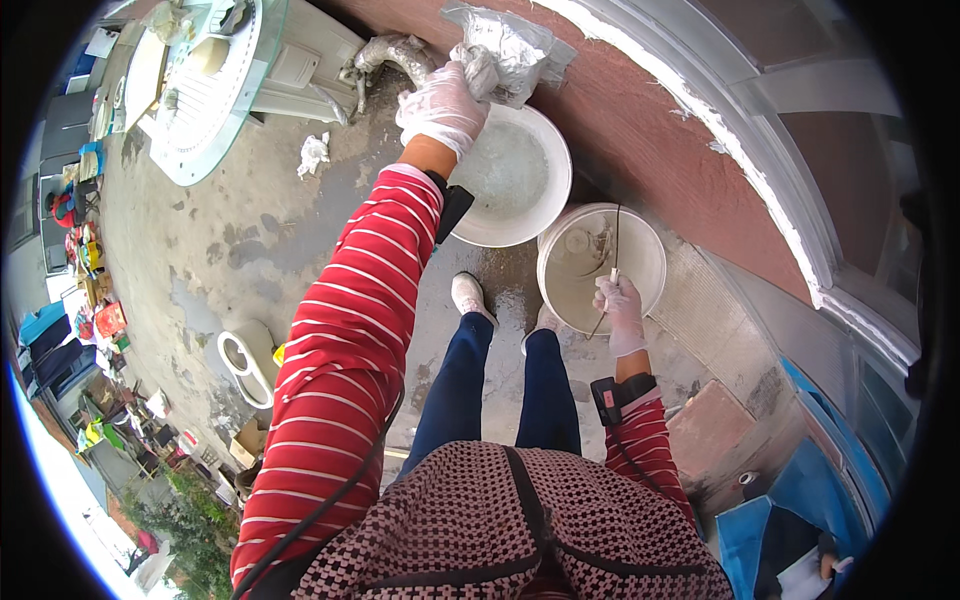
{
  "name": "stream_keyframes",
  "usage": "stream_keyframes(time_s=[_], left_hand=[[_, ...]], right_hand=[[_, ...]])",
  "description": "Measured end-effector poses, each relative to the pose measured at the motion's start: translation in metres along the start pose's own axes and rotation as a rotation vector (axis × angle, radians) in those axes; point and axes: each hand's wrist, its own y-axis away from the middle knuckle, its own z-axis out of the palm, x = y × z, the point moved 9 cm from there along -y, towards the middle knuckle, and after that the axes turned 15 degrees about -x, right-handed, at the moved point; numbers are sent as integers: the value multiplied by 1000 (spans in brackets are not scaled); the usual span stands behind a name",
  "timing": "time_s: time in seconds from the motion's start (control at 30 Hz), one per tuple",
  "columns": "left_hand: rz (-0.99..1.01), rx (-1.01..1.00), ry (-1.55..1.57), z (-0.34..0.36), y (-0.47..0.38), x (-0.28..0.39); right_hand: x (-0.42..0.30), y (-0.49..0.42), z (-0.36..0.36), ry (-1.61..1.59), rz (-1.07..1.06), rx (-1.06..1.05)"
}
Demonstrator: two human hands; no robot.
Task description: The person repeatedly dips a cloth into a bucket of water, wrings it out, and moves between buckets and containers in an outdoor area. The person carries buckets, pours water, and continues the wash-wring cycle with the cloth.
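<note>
My left hand point(444, 109), in a clear plastic glove, is closed on a crumpled grey cloth point(476, 69) beside a silvery plastic bag point(514, 49). Beneath and to the right of that hand stands a round white basin point(568, 161) with cloudy water in it. My right hand point(619, 304), gloved too, grips the handle of a thin dark rod point(617, 240). The rod lies across the top of a white bucket point(660, 262), whose inside is wet and holds murky liquid.
A glass-topped white table point(247, 97) stands at the upper left, near a foil-wrapped pipe point(397, 54). A crumpled white wad point(313, 154) and a white oval container point(251, 360) are on the concrete floor. A reddish wall point(675, 180) runs along the right.
</note>
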Motion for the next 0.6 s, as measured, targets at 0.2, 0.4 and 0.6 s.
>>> stream_keyframes(time_s=[0.2,0.4,0.6], left_hand=[[73,26,-60,-13,-12,-18],[-16,108,585,18,14,-93],[27,51,1436,160,21,-155]], right_hand=[[-3,3,-7,49,3,8],[-7,9,-18,69,19,39],[-8,10,-17,79,-19,5]])
